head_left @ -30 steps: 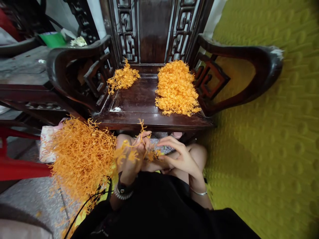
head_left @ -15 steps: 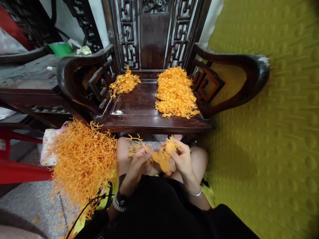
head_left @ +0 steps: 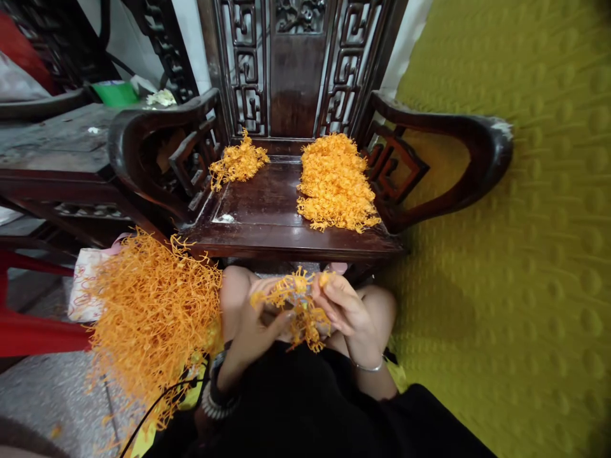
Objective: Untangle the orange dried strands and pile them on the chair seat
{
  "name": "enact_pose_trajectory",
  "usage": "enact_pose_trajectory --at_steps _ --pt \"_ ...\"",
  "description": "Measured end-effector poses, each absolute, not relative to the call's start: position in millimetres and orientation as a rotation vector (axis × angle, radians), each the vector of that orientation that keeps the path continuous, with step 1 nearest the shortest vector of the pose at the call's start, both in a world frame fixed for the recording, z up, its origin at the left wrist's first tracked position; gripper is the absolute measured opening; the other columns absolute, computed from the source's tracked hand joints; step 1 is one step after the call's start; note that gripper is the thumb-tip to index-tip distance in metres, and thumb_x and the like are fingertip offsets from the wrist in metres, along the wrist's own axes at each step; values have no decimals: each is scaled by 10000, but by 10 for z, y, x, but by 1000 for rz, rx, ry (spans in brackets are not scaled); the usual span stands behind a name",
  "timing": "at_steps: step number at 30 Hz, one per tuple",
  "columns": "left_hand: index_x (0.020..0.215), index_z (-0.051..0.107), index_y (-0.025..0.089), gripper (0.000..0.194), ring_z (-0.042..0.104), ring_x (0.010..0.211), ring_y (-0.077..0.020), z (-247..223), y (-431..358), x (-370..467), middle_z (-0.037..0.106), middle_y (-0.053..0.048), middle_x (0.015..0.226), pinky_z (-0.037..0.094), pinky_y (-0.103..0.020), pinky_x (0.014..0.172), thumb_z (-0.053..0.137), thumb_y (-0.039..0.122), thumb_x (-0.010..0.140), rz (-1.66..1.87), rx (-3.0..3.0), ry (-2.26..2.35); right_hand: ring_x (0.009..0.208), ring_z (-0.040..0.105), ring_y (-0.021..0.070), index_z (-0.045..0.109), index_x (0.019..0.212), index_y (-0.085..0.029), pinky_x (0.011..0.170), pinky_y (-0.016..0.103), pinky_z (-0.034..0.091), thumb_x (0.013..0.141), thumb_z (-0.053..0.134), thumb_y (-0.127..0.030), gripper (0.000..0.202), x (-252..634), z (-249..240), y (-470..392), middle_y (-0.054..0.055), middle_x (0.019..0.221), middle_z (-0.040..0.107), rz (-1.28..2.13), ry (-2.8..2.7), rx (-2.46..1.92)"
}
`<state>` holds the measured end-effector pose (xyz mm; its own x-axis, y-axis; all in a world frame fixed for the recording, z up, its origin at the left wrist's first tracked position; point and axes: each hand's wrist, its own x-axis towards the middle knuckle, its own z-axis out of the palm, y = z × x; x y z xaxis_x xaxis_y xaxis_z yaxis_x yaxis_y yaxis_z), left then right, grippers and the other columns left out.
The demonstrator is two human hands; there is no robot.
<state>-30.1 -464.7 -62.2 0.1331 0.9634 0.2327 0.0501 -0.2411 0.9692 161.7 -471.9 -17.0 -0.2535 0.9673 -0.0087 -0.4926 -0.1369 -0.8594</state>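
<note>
1. fingers (head_left: 329, 299) of the right hand (head_left: 344, 312) are curled narrow, pinching the upper end of a small orange clump of thin strands (head_left: 298, 308).
2. fingers (head_left: 281, 318) of the left hand (head_left: 252, 331) are bent around the same clump from the left and below, so both hands hold it.
3. the clump is above the lap, just in front of the bare knees and just short of the chair's front edge; loose strand ends hang down below the hands.
4. left wrist carries a dark band and a beaded bracelet (head_left: 214, 401); right wrist carries a thin silver bangle (head_left: 367, 367).
5. large loose mass of orange strands (head_left: 153, 318) stands just beside the left forearm, on the person's left.
6. carved dark wooden chair (head_left: 267, 222) stands directly ahead, its seat facing the person.
7. on the seat, a larger tidy pile of strands (head_left: 334, 181) lies on the right side, close to the armrest.
8. a smaller pile (head_left: 238, 162) lies at the back left corner of the seat, well apart from the larger pile.
9. yellow-green textured surface (head_left: 525, 254) fills the right of the view.
10. dark wooden table (head_left: 52, 137) at far left carries a green item (head_left: 114, 92).
</note>
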Motion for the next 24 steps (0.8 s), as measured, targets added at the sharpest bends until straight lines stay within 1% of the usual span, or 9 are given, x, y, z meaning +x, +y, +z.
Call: enact_pose_trajectory --at_steps 1,2,4,6,9,12,16,20,24 --pt "1000 739 272 287 610 1006 -249 -607 -4648 -220 712 -36 1039 446 -337 927 795 300 720 1208 1427 976 261 251 27 647 711 -167 301 164 184 756 735 -491 339 1584 -177 -4717 -87 375 406 1693 -920 -682" --pt "991 739 265 266 621 983 -254 -595 -4651 -140 717 -43 1029 466 -351 907 779 324 735 1141 1331 914 259 255 26 651 731 -167 296 163 188 767 724 -500 342 1555 -186 -4716 -88 389 411 1717 -912 -657" --pt "873 741 236 196 639 838 -249 -585 -4656 -6 722 -56 884 511 -362 791 728 405 774 1018 1159 827 263 294 34 663 798 -165 293 170 206 807 671 -532 367 1519 -201 -4714 -76 432 445 1699 -921 -683" --pt "778 721 218 256 612 725 -230 -604 -4655 75 687 -51 756 513 -351 699 711 474 772 959 1070 794 296 383 56 669 875 -163 316 185 270 843 620 -547 388 1532 -207 -4709 -49 491 513 1603 -986 -790" --pt "743 688 209 304 542 634 -178 -669 -4648 111 612 -27 681 476 -303 599 721 511 756 862 950 762 395 479 83 666 876 -180 398 204 370 815 684 -489 315 1630 -212 -4693 -25 559 579 1357 -1095 -982" --pt "768 664 200 340 445 549 -130 -711 -4640 110 521 2 623 397 -256 510 706 537 770 772 885 690 434 483 87 665 849 -191 425 208 381 773 742 -426 259 1742 -241 -4679 -31 566 583 1222 -1120 -1073" --pt "708 570 177 411 264 465 -78 -691 -4614 113 359 60 534 240 -229 452 683 565 787 708 935 586 444 502 94 669 839 -190 439 215 390 788 728 -393 218 1804 -296 -4673 -25 569 593 1239 -1122 -1080" --pt "626 461 182 474 224 469 -72 -666 -4599 119 309 70 524 195 -245 474 653 575 810 678 958 528 437 473 85 676 792 -185 439 211 378 771 743 -375 203 1828 -301 -4692 -25 540 579 1238 -1105 -1058" --pt "636 442 192 504 190 464 -67 -591 -4651 157 284 75 536 146 -252 466 649 628 782 691 939 503 418 399 69 683 766 -192 411 205 343 742 769 -347 179 1856 -212 -4787 -34 507 523 1181 -958 -998"
